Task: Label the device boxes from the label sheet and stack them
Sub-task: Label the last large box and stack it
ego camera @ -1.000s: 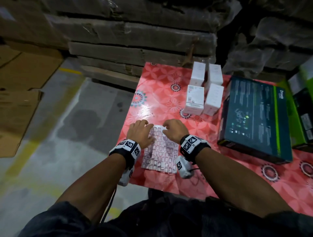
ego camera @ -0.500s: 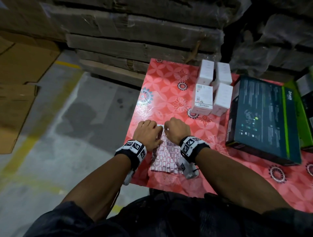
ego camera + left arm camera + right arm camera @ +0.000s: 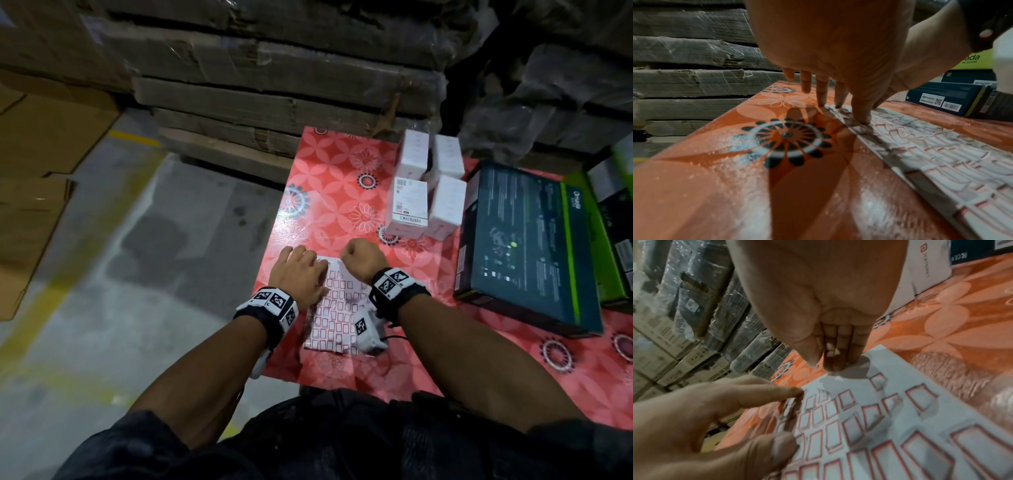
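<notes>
Pinning the label sheet (image 3: 334, 310) at lower centre with spread left hand (image 3: 301, 275) fingertips, the right hand (image 3: 361, 262) pinches its far edge with curled fingers; a label may tear if the sheet lifts.

four small white device boxes (image 3: 409, 209) stand clustered on one bench (image 3: 329, 178). one label sheet (image 3: 337, 310) lies there. one large dark box (image 3: 534, 246), one green box (image 3: 613, 219) beside it. two hands (image 3: 301, 277).
</notes>
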Available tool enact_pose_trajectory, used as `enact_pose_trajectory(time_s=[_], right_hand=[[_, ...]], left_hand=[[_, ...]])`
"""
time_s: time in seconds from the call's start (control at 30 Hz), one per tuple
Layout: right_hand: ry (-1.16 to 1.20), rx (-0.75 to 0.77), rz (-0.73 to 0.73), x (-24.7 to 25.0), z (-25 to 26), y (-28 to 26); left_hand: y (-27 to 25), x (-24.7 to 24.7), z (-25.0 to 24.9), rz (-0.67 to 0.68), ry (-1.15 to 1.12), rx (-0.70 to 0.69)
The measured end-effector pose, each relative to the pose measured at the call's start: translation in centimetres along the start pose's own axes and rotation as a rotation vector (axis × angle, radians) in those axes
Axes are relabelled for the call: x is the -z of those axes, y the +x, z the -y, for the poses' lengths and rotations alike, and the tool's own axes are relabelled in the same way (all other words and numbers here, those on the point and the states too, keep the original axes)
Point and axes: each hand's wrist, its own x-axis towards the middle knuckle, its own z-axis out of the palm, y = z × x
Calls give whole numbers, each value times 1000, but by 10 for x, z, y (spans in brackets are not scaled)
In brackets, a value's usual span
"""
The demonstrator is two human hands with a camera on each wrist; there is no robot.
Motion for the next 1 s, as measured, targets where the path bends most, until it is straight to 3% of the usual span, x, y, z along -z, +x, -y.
enact_pose_trajectory(time_s=[0.3, 0.53, 0.7, 0.77, 0.9, 1.0], right_hand=[[372, 22, -157, 25, -10, -9], [454, 60, -276, 41, -31, -19], [502, 85, -419, 67, -60, -37], [507, 77, -548, 83, -80, -45], [457, -63, -727, 111, -137, -69], [435, -199, -759, 122, -177, -97]], left_hand=[[2, 7, 21, 18, 19, 140], [11, 20, 14, 29, -36, 296], [34, 40, -28, -38, -75, 158], [47, 51, -55, -67, -129, 67], [70, 69, -116, -145, -279, -81], [81, 77, -161, -179, -349, -190]])
